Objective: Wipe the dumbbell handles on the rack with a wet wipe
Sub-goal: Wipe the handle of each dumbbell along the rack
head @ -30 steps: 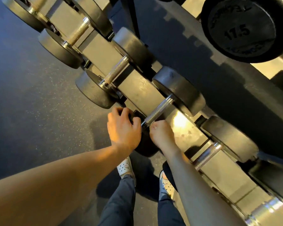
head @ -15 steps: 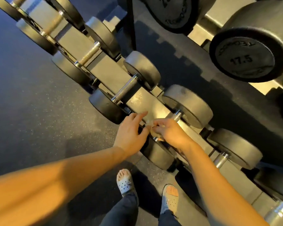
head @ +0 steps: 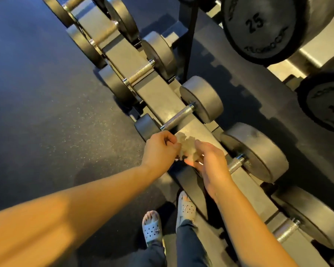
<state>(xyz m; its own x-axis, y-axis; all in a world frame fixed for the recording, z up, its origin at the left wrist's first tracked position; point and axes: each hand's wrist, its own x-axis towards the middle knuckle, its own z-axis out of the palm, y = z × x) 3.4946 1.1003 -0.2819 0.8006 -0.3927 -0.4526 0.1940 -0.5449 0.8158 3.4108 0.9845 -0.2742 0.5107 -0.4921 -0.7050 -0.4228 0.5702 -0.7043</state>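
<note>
A dark rubber floor [head: 37, 112] flecked with pale specks fills the left of the frame. At bottom centre are two pale, perforated sandals: one [head: 152, 230] shows bare toes, and the other [head: 185, 207] sits just up and right of it. Dark trouser legs [head: 189, 245] rise toward the camera from both.

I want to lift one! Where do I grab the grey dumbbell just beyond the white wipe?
Probably its shiny knurled steel bar, mid-length, reaching down from above: it lies bare between two fat round heads too wide to grasp.
</note>
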